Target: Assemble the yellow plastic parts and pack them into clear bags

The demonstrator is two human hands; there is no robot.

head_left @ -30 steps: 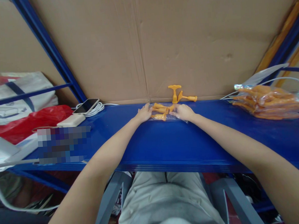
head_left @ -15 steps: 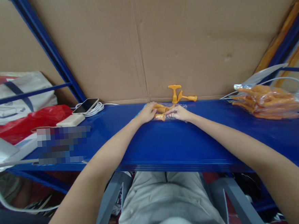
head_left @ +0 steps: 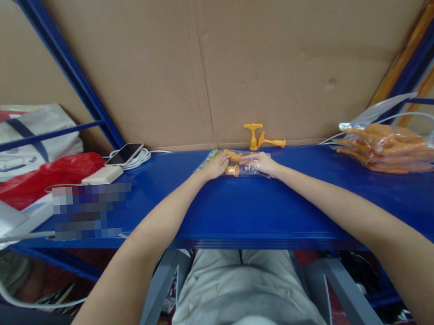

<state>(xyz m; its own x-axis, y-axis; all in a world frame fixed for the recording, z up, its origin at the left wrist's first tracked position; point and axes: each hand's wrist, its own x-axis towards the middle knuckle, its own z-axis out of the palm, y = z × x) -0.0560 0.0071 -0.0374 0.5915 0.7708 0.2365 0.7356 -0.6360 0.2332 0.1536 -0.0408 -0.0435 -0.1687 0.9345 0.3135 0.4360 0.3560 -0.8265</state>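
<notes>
Fingers of left hand (head_left: 214, 165) pressed on small clear plastic bag (head_left: 247, 167) of orange plastic pegs (head_left: 232, 170); right hand (head_left: 262, 163) pinching its other end, mid blue metal shelf (head_left: 242, 205). Seemingly mid-packing: two loose orange T-shaped pegs (head_left: 262, 137) behind, filled bags (head_left: 390, 148) stacked right. Brown cardboard backing (head_left: 232, 57) above.

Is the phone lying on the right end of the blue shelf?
No, the phone lies at the left, on a coiled white cable at the blue shelf back edge.
</notes>
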